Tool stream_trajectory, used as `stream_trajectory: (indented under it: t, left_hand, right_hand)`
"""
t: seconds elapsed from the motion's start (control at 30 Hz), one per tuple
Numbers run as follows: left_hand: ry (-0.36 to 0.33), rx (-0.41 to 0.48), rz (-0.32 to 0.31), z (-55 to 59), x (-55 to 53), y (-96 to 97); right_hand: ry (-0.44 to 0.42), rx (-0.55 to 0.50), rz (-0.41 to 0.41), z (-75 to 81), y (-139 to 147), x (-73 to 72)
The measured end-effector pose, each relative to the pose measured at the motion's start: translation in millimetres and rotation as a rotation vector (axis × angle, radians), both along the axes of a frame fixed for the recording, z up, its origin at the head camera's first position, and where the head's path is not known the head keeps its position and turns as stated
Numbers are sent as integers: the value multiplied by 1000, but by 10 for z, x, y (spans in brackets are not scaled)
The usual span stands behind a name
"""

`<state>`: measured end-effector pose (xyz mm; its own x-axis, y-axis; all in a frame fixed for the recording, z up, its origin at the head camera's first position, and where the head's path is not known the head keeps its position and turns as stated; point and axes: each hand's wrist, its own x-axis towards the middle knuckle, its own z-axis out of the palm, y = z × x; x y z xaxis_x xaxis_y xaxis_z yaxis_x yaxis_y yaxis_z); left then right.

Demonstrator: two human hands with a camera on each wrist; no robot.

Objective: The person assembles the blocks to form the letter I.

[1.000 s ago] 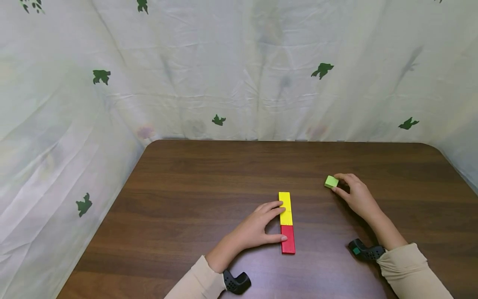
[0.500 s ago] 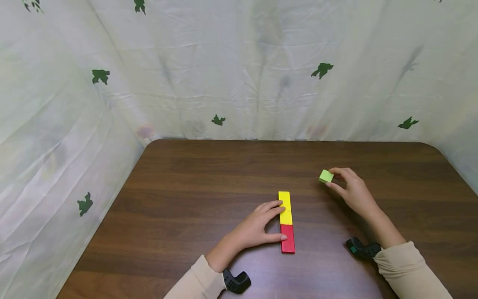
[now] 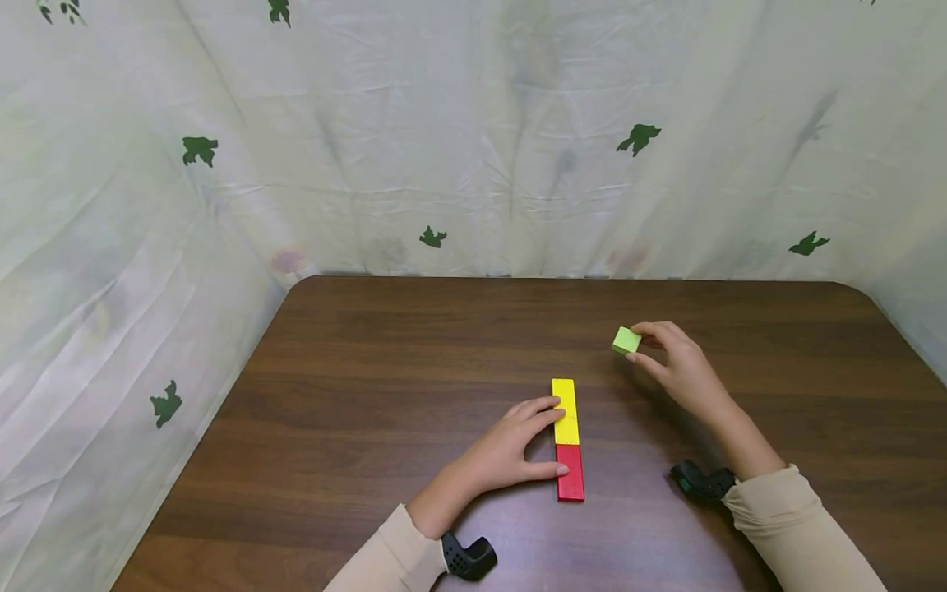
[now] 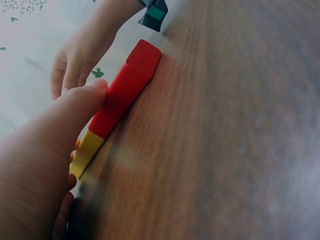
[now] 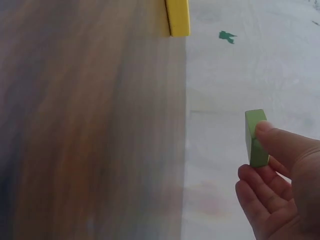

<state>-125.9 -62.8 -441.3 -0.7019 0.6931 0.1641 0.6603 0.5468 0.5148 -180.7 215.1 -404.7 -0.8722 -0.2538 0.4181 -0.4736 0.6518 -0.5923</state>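
Note:
A yellow block and a red block lie end to end on the table, forming one straight bar. My left hand rests on the bar from its left side, fingertips on the yellow part and thumb on the red. In the left wrist view the thumb lies against the red block. To the upper right, my right hand pinches a small light green block between thumb and fingers. That green block is held above the table, beyond the bar's far end.
The brown wooden table has rounded far corners. A pale curtain with green leaf shapes hangs behind it and along the left. Each wrist wears a black device, on the left and on the right.
My right hand has carried the green block leftward and slightly away from me, toward the bar's far end. The left hand and the two blocks under it stay in place.

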Motion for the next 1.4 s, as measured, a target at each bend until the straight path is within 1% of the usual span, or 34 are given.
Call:
stream_trajectory:
  t: [0.2, 0.43, 0.57, 0.77, 0.87, 1.0, 1.13, 1.4]
  left_hand:
    - [-9, -6, 3, -2, 2, -2]
    - [-20, -3, 4, -6, 2, -2]
    - [-17, 0, 4, -6, 1, -3]
    - [-20, -4, 4, -1, 4, -5]
    - [-28, -7, 6, 0, 7, -7]
    - [-19, -3, 3, -2, 2, -9]
    - [-16, -1, 2, 2, -2, -11]
    - [-16, 1, -1, 12, 5, -11]
  right_hand:
    - [4, -2, 14, 16, -113, -40]
    - [-42, -12, 24, 13, -236, -89]
    - [-52, -28, 42, 14, -305, -102]
    - [-75, -36, 71, -16, -382, -124]
    - [-91, -32, 71, -30, -411, -135]
    - [-92, -28, 77, -62, -449, -159]
    - [-87, -33, 100, -106, -480, -183]
    - [-135, -16, 123, -162, -521, -191]
